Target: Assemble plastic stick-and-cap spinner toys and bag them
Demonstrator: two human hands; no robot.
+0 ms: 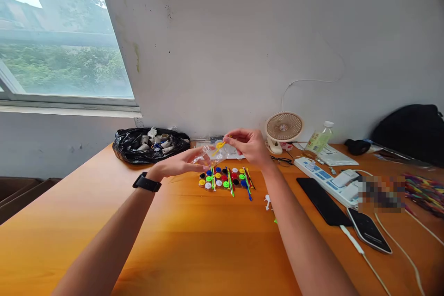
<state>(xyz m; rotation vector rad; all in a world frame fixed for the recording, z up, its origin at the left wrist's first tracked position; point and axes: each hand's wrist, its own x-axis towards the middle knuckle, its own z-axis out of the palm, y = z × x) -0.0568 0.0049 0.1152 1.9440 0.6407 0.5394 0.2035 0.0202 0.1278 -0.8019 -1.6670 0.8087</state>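
Note:
My left hand, with a black watch on its wrist, is closed on a crinkled clear plastic bag above the table. At the bag's upper part, my right hand pinches a small yellow plastic piece; its exact kind is too small to tell. Below the hands, rows of small round pieces in white, yellow, green, red, blue and black lie on the table. Thin coloured plastic sticks lie across them in bunches. A white plastic piece sits beside my right forearm, with a bit of green partly hidden below it.
A black plastic bag of cardboard-like rolls stands at the back left. Along the right are a small fan, glasses, a bottle, a power strip, a black phone-like slab and a charging device with cables.

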